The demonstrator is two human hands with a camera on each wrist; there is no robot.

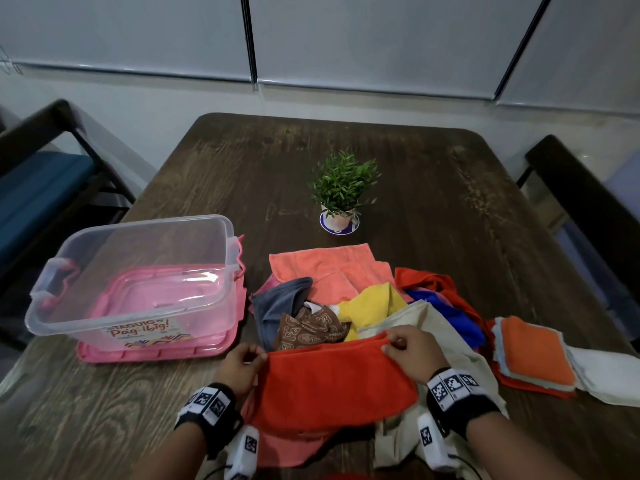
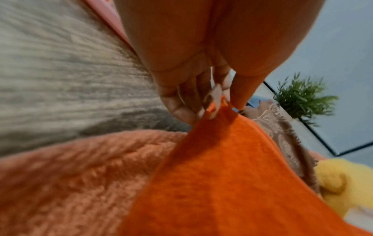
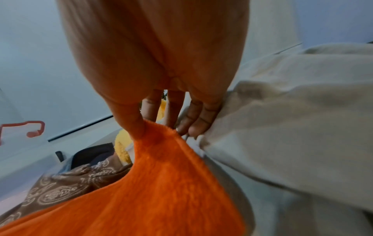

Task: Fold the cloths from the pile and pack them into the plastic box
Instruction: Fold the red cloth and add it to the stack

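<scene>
An orange cloth point(image 1: 332, 382) is stretched between my hands above the near part of the table. My left hand point(image 1: 242, 367) pinches its left corner point(image 2: 214, 108). My right hand point(image 1: 412, 351) pinches its right corner point(image 3: 153, 129). Beyond it lies the pile point(image 1: 346, 299): salmon, grey, brown patterned, yellow, blue, red and beige cloths. The clear plastic box point(image 1: 138, 271) stands at the left on its pink lid point(image 1: 162, 348), with nothing visible inside. A stack of folded cloths point(image 1: 533, 355), orange on top, lies at the right.
A small potted plant point(image 1: 341, 195) stands on the dark wooden table point(image 1: 433, 188) behind the pile. A beige cloth point(image 3: 292, 127) lies under my right hand. Chairs stand at the left point(image 1: 45, 174) and right point(image 1: 581, 202) of the table.
</scene>
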